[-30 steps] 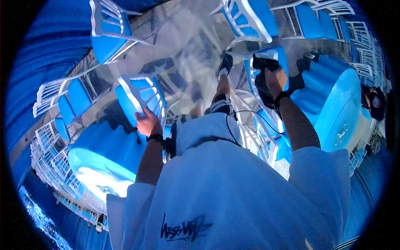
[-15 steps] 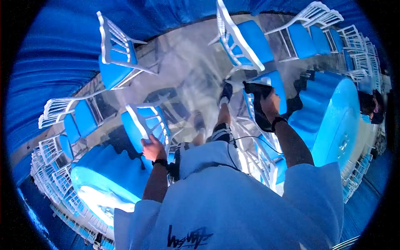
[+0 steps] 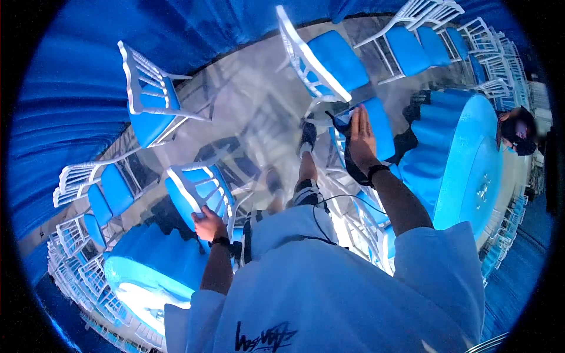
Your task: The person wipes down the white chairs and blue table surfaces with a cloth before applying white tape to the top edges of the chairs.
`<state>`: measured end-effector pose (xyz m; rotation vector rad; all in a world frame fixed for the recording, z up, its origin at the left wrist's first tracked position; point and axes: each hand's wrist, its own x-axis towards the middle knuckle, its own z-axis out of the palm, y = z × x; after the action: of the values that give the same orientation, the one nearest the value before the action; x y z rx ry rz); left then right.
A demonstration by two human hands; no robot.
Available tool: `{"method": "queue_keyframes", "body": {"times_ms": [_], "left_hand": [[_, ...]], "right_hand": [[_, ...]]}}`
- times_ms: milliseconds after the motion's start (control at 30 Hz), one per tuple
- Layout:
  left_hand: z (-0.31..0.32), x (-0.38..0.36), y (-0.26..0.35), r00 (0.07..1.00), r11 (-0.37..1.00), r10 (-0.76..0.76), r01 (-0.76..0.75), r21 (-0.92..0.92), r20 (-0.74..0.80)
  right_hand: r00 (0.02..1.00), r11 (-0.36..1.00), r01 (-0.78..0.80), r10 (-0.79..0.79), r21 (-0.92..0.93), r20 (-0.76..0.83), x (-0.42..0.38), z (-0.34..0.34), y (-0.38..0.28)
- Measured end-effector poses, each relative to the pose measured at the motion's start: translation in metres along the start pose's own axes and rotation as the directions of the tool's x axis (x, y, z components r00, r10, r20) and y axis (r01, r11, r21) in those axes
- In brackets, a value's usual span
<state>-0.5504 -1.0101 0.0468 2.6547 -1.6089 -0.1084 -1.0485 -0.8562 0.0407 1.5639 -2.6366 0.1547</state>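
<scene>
My left hand is closed on the end of the top rail of a white chair with a blue seat. My right hand lies flat with its fingers stretched out, pressed on a black cloth-like item. This black item hangs over the back of another white chair, whose blue seat shows just beyond the fingers. My right thumb is hidden.
Round tables with blue cloths stand at right and lower left. More white chairs with blue seats line both sides. Blue drapes hang at the back. A person in a dark cap is at far right.
My right hand has gone from gripping the black item to lying flat on it with straight fingers. My left hand stays on its chair. The view has shifted slightly.
</scene>
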Motion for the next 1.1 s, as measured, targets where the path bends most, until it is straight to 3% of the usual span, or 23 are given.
{"method": "queue_keyframes", "body": {"times_ms": [33,200,267,400,500,600,633,733,833,933,1067,1100], "left_hand": [[0.0,0.0,0.0,1.0,1.0,-0.009,0.009,-0.008,0.001],[0.013,0.003,-0.011,0.998,1.0,0.024,-0.024,0.0,-0.058],[0.018,0.004,-0.016,0.996,0.999,0.039,-0.039,-0.001,-0.075],[0.016,0.005,-0.015,0.997,0.999,0.052,-0.052,0.002,-0.056],[0.003,-0.002,-0.005,0.999,0.999,0.037,-0.037,-0.031,0.001],[0.004,0.0,-0.005,0.998,0.999,0.048,-0.048,0.003,-0.04],[0.006,0.001,-0.011,0.997,0.998,0.06,-0.061,-0.023,-0.044],[0.003,-0.002,-0.006,0.997,0.997,0.063,-0.064,-0.04,-0.035],[0.002,-0.004,-0.002,0.999,0.999,0.042,-0.043,-0.027,-0.034],[0.005,-0.001,-0.006,0.997,0.998,0.054,-0.055,-0.02,-0.056],[-0.002,-0.004,0.001,0.999,0.999,0.044,-0.045,-0.017,-0.03],[-0.001,-0.003,0.0,0.999,0.999,0.041,-0.041,-0.019,-0.024]], "right_hand": [[0.996,0.993,0.076,-0.071,-0.087,0.063,0.002,-0.006,0.001],[0.992,0.993,0.11,-0.107,-0.042,0.064,0.001,-0.004,0.008],[0.994,0.992,0.09,-0.096,0.088,0.061,-0.001,-0.001,0.012],[0.98,0.979,-0.025,-0.016,0.202,0.2,0.01,-0.01,0.009],[0.984,0.974,0.083,-0.114,0.212,0.14,0.025,-0.017,0.015],[0.94,0.991,-0.026,-0.021,0.133,0.34,0.037,0.019,0.025],[0.962,0.985,-0.031,-0.016,0.167,0.273,0.039,0.02,0.026],[0.932,0.932,-0.086,-0.05,0.353,0.359,0.055,-0.002,0.028],[0.894,0.967,-0.102,-0.014,0.235,0.448,0.072,0.017,0.036],[0.892,0.963,-0.075,-0.052,0.26,0.449,0.082,0.047,0.05],[0.822,0.96,-0.111,-0.057,0.258,0.567,0.092,0.049,0.056],[0.883,0.936,-0.163,-0.002,0.312,0.469,0.092,0.04,0.05]]}}
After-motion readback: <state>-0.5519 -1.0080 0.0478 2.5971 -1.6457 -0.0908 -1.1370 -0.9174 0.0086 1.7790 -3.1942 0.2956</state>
